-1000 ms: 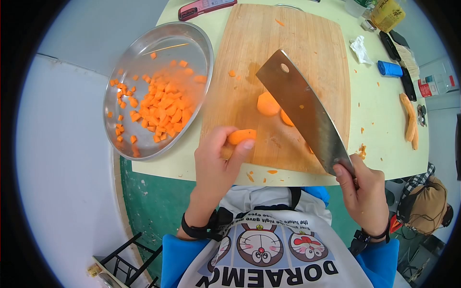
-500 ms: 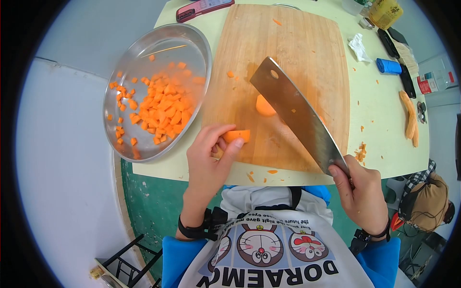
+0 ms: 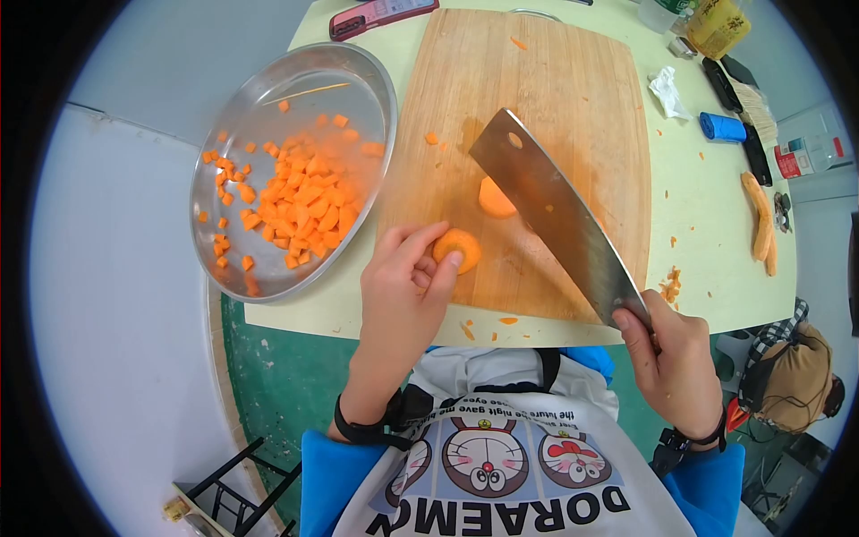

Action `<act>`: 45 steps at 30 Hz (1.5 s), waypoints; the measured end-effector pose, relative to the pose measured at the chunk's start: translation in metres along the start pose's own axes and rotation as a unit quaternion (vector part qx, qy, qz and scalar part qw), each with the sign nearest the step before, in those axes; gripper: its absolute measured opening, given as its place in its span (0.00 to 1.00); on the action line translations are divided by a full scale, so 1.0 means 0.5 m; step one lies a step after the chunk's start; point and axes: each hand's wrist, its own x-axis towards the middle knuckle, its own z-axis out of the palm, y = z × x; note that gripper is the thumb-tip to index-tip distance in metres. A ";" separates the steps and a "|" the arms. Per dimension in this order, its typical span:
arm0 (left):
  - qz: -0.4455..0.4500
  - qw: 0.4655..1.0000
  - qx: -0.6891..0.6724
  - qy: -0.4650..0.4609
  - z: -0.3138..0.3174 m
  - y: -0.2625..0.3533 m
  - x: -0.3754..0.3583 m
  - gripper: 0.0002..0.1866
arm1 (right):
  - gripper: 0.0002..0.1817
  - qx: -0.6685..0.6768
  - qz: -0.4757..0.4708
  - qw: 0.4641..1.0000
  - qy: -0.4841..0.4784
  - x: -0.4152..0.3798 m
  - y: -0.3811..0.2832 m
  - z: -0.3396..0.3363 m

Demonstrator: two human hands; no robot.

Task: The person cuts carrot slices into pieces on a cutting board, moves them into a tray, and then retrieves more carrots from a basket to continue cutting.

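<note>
Between the thumb and fingers of my left hand [image 3: 407, 277] is a round carrot piece [image 3: 457, 251], its cut face turned up toward me. It is over the lower left part of the wooden cutting board [image 3: 528, 67]. My right hand [image 3: 673, 358] grips the handle of a broad cleaver [image 3: 559, 210], whose blade slants up and left across the board. A second carrot piece [image 3: 494, 199] lies on the board, partly hidden by the blade. Left of the board, a metal tray [image 3: 358, 72] holds diced carrot [image 3: 309, 197] and a thin stick [image 3: 309, 93].
Carrot scraps [image 3: 673, 285] are scattered right of the board. Farther right lie a long orange-tan piece [image 3: 761, 219], a blue roll [image 3: 723, 127] and a crumpled tissue [image 3: 667, 92]. A phone [image 3: 385, 16] rests at the back left, a yellow bottle [image 3: 718, 29] at the back right.
My left hand has moved slightly right and turned the carrot piece, so its round face now shows instead of its side. The cleaver has hardly moved.
</note>
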 end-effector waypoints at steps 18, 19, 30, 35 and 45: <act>0.112 0.955 -0.274 -0.003 -0.035 0.029 0.079 0.20 | 0.07 -0.148 -0.150 0.972 -0.104 0.022 -0.004 0.016; 0.112 0.955 -0.275 -0.002 -0.033 0.028 0.082 0.20 | 0.06 -0.152 -0.152 0.971 -0.109 0.023 -0.004 0.016; 0.108 0.951 -0.289 -0.040 -0.027 0.031 0.090 0.20 | 0.07 -0.146 -0.150 0.972 -0.108 0.020 -0.002 0.017; 0.083 0.944 -0.318 -0.025 -0.023 0.034 0.087 0.17 | 0.07 -0.144 -0.138 0.972 -0.122 0.022 -0.003 0.016; 0.025 0.953 -0.299 -0.029 -0.026 0.038 0.085 0.19 | 0.10 -0.168 -0.158 0.963 -0.140 0.035 -0.002 0.007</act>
